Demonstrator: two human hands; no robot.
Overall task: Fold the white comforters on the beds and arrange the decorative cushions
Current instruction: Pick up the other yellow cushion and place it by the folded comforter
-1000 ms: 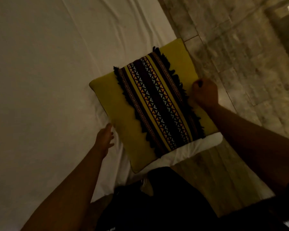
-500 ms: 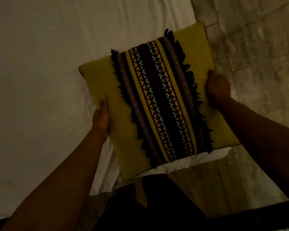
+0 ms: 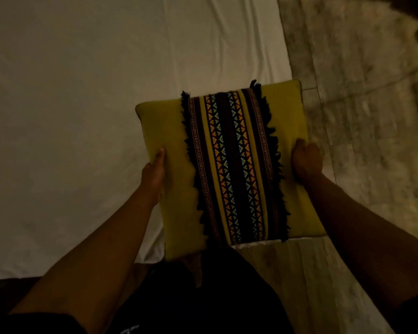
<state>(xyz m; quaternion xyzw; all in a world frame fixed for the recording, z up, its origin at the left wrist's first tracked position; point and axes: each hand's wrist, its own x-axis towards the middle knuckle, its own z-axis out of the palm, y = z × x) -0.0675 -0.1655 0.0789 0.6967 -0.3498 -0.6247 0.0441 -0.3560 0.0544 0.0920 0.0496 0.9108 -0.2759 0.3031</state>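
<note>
Left hand (image 3: 155, 173) and right hand (image 3: 307, 162) grip opposite edges of the yellow cushion (image 3: 229, 162), fingers clamped, above the white bed (image 3: 82, 104).

A mustard-yellow square fabric cushion (image 3: 287, 131) carries a dark central band of woven stripes, with rows of orange, yellow and pale-blue triangles, edged left and right in black fringe. A plain white bed sheet (image 3: 82, 104) spreads to the left; mottled beige-grey floor tiles (image 3: 362, 121) lie right.
</note>
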